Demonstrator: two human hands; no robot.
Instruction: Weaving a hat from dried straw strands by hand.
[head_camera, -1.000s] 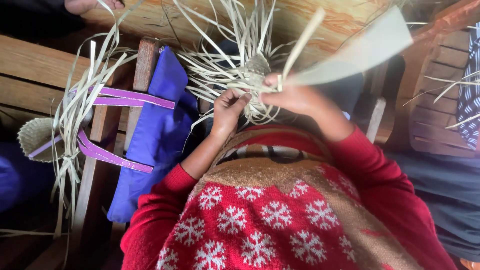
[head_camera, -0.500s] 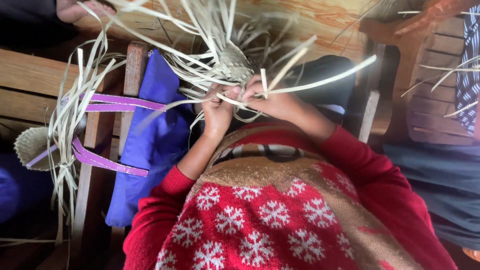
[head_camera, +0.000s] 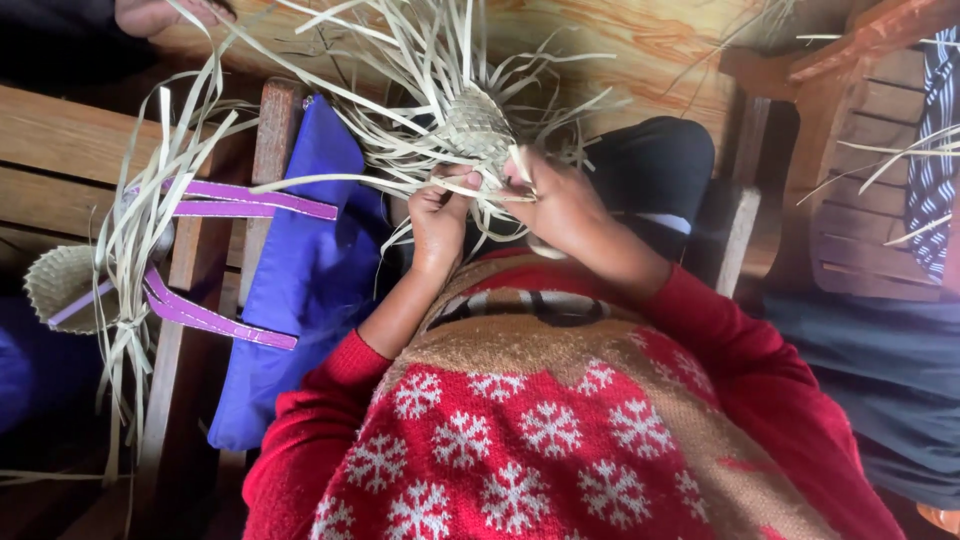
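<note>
Woven straw piece (head_camera: 478, 125) sits between left hand (head_camera: 440, 215) and right hand (head_camera: 560, 205), both hands' fingers pinching its loose strips.

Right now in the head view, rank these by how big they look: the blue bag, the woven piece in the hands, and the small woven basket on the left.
1. Blue bag, clearly the largest.
2. Small woven basket and woven piece between the left hand and right hand: woven parts look alike, so no ranking; the basket is partly hidden by loose strips.

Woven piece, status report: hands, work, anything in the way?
Left hand and right hand both gripping strips. Woven piece half-made, loose ends splayed. Nothing blocking.
</note>
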